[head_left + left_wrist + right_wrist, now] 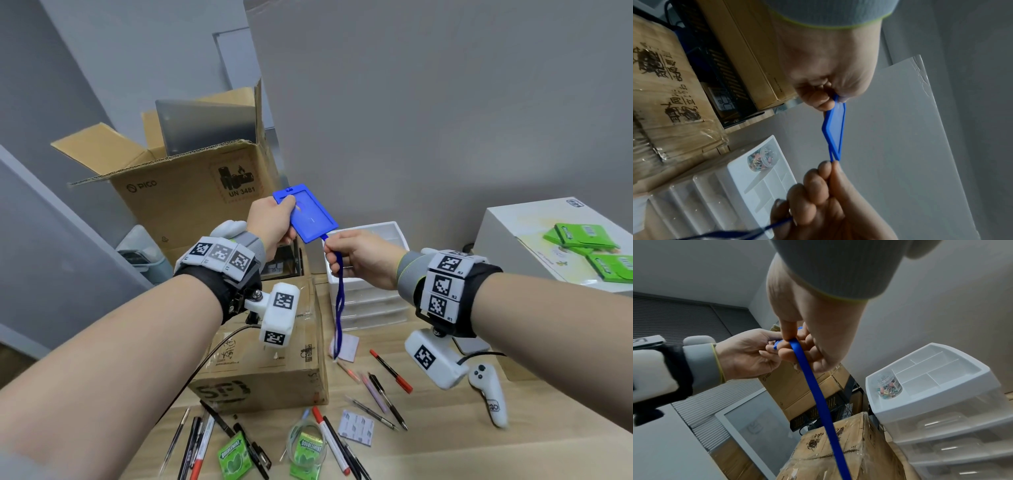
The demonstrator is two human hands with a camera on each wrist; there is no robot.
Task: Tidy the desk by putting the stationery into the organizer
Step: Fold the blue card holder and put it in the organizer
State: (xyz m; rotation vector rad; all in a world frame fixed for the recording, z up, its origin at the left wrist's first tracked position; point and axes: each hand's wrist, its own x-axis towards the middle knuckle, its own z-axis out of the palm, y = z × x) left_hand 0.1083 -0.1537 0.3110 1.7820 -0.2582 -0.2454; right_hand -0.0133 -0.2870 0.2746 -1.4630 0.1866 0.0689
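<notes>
A blue badge holder (310, 212) is held up in the air above the desk. My left hand (274, 222) grips its left edge between thumb and fingers. My right hand (356, 257) pinches the blue lanyard (339, 301) just below the holder, and the strap hangs down toward the desk. From the left wrist the holder (835, 128) shows edge-on between both hands. The lanyard (818, 395) runs down from my right fingers. The white drawer organizer (370, 301) stands behind my right hand, its top tray (962, 369) holding a jar of coloured clips (888, 386).
Several pens and markers (390, 370) lie scattered on the wooden desk, with green gum packs (306, 452) and small paper packets (356, 426). A taped cardboard box (267, 363) sits left of the organizer, an open carton (191, 192) behind it. A white controller (489, 394) lies right.
</notes>
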